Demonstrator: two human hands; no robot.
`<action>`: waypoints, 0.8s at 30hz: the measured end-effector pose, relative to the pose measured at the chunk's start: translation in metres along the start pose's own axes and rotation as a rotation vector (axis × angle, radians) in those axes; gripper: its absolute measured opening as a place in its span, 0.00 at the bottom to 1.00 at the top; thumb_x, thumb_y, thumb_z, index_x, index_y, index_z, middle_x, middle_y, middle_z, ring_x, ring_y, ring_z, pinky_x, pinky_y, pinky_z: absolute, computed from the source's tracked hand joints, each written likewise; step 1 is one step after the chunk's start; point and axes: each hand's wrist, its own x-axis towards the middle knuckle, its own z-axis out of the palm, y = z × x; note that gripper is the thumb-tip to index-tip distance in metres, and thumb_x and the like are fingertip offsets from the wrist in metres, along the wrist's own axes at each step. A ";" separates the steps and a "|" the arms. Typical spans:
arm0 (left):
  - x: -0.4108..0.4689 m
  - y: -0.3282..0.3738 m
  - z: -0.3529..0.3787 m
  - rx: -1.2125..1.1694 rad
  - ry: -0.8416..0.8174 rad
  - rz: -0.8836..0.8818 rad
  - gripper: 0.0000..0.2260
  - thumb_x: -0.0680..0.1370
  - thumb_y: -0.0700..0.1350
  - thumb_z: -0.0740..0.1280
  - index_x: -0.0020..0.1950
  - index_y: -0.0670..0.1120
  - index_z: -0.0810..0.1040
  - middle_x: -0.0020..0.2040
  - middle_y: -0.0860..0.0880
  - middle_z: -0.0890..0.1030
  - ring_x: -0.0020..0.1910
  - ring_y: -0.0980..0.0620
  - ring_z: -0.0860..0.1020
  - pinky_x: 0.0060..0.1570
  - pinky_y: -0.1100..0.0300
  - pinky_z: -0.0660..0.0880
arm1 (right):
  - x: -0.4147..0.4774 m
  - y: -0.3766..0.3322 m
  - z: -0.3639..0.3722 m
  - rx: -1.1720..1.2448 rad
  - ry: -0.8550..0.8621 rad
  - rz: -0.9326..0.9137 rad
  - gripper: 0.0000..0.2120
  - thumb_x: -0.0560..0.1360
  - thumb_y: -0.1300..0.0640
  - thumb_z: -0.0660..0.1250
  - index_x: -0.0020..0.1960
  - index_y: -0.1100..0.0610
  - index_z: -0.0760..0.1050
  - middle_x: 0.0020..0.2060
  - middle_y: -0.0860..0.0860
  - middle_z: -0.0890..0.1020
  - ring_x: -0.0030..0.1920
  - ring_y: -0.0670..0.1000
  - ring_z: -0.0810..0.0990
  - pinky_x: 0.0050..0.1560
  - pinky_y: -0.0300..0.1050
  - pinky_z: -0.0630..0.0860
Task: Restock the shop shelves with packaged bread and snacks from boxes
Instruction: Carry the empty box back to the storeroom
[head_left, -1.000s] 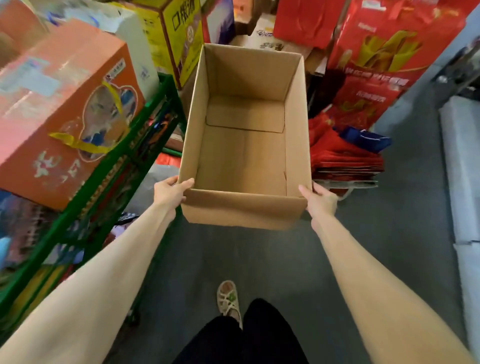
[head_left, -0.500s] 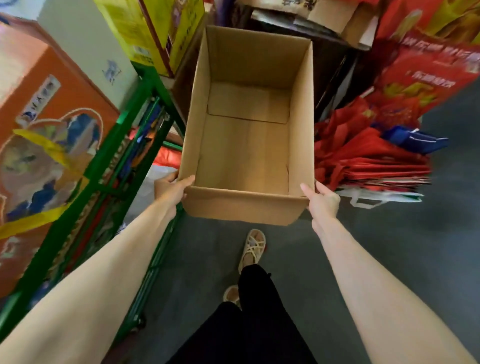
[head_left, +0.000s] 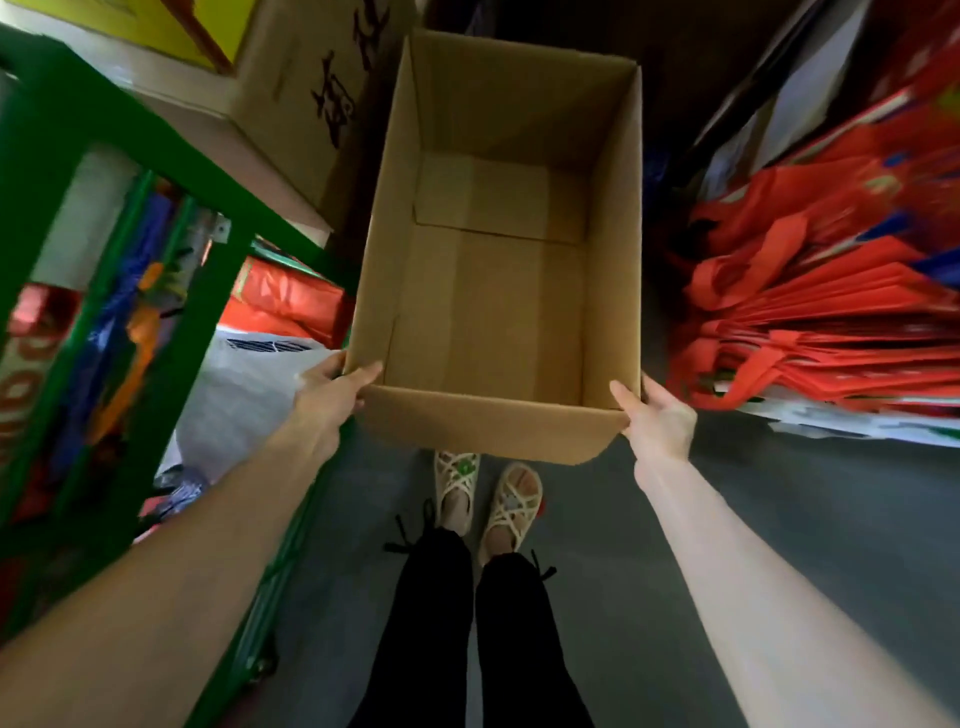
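Note:
An empty brown cardboard box (head_left: 493, 421) with its top open hangs in front of me above the grey floor. My left hand (head_left: 327, 395) grips its near left corner, thumb over the rim. My right hand (head_left: 660, 415) holds the near right corner, thumb on the rim and fingers behind the side wall. Nothing lies inside the box. My two sandalled feet (head_left: 485, 493) stand right below its near edge.
A green metal rack (head_left: 156, 291) with coloured packets stands close on the left. A closed brown carton (head_left: 311, 104) sits beside the box's far left. A pile of red bags (head_left: 810, 322) lies on the right. Grey floor (head_left: 779, 545) runs between them.
The view has tilted down and I have stepped forward. The box has sunk lower between the rack and the red bags. Both hands keep the same hold.

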 end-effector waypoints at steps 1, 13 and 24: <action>0.015 -0.004 0.006 0.002 -0.008 -0.007 0.11 0.76 0.41 0.70 0.58 0.48 0.79 0.42 0.54 0.80 0.37 0.58 0.75 0.35 0.66 0.68 | 0.013 0.005 0.008 0.013 0.000 0.005 0.21 0.73 0.60 0.73 0.65 0.55 0.77 0.48 0.46 0.83 0.53 0.50 0.82 0.63 0.52 0.75; 0.183 -0.048 0.065 0.100 -0.024 -0.011 0.13 0.75 0.40 0.72 0.59 0.47 0.80 0.42 0.55 0.81 0.37 0.59 0.76 0.30 0.70 0.70 | 0.149 0.076 0.094 0.025 0.062 0.085 0.22 0.73 0.59 0.73 0.66 0.57 0.76 0.44 0.45 0.82 0.53 0.51 0.82 0.63 0.53 0.75; 0.258 -0.068 0.100 0.106 -0.021 -0.052 0.18 0.74 0.41 0.72 0.64 0.46 0.78 0.48 0.53 0.81 0.44 0.56 0.78 0.37 0.65 0.71 | 0.206 0.097 0.134 0.095 0.107 0.117 0.21 0.73 0.62 0.73 0.65 0.59 0.77 0.48 0.48 0.82 0.53 0.50 0.82 0.64 0.51 0.76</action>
